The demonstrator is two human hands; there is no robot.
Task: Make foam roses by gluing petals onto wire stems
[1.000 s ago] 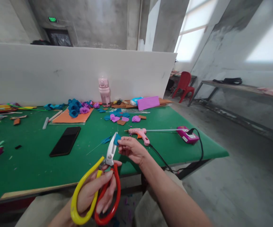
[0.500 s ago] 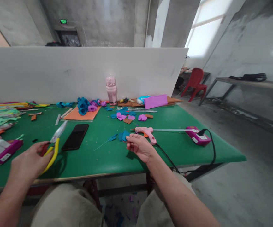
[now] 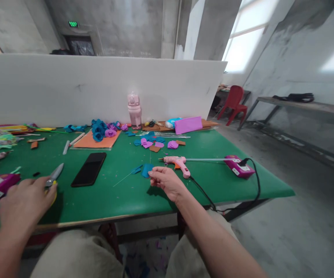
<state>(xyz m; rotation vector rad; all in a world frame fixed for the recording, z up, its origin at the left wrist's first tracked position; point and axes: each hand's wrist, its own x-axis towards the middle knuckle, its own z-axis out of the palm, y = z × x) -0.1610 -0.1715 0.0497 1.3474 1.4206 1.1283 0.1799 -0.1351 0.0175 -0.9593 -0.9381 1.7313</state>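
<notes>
Yellow-handled scissors (image 3: 52, 178) now lie on the green table (image 3: 111, 193), lowered there since a second ago; the left hand (image 3: 24, 202) covers their handles, grip unclear. The right hand (image 3: 167, 181) pinches a blue foam piece (image 3: 147, 170) near the glue gun (image 3: 177, 162), so cutting seems finished.

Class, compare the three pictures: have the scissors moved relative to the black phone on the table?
Yes. The scissors, under the left hand, have gone from right of the black phone, raised before the table edge, to its left, low on the green table.
</notes>
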